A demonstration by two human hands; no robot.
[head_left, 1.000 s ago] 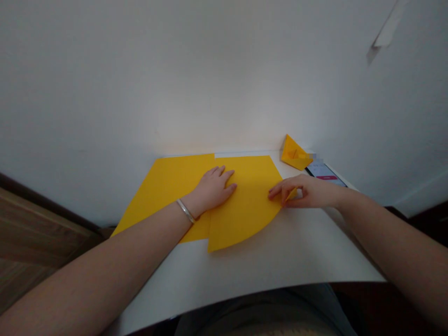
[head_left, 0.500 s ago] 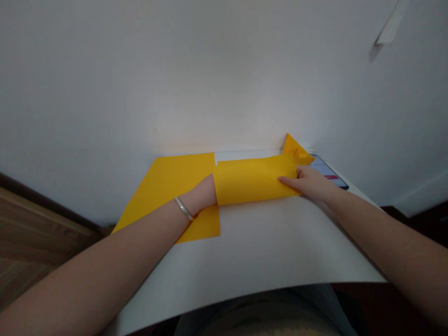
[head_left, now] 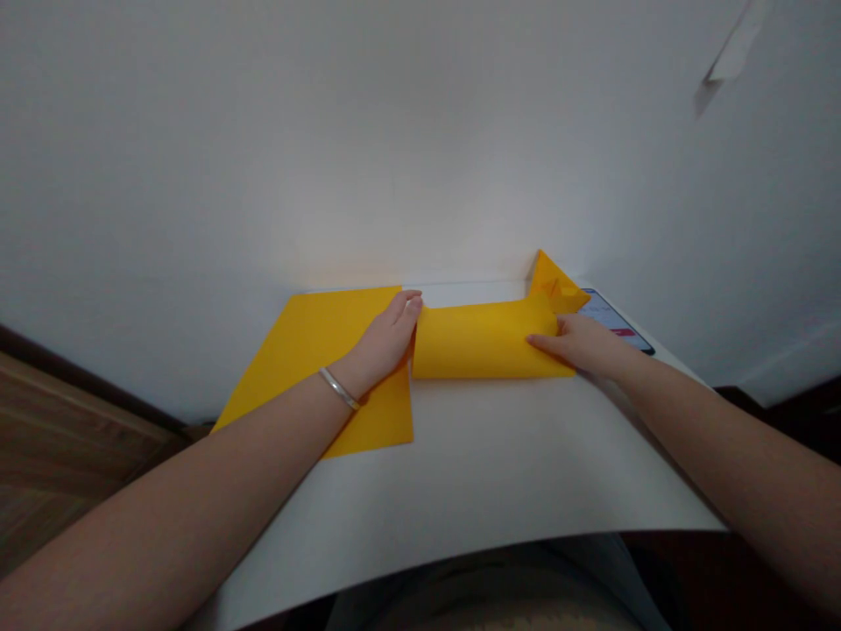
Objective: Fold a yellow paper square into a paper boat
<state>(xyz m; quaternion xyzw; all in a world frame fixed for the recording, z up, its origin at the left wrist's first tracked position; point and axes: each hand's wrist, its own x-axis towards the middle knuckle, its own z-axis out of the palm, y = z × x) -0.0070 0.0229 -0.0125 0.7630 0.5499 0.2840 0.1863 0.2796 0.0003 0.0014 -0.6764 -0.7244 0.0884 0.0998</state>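
Observation:
A yellow sheet of paper [head_left: 483, 340] lies folded over on itself on the white table [head_left: 473, 473], its near edge still rounded. My left hand [head_left: 387, 337] holds the sheet's left end, fingers together along the edge. My right hand [head_left: 571, 340] holds the right end, fingers laid over the top layer. A second yellow sheet [head_left: 328, 355] lies flat under my left wrist, which wears a silver bracelet.
A folded yellow paper boat [head_left: 555, 285] stands at the back right against the white wall. A phone [head_left: 614, 320] with a lit screen lies just right of it. Wooden floor shows at the left.
The near edge of the sheet has been lifted and carried over to the far edge. My left hand has come out from under the paper and moved to its left end.

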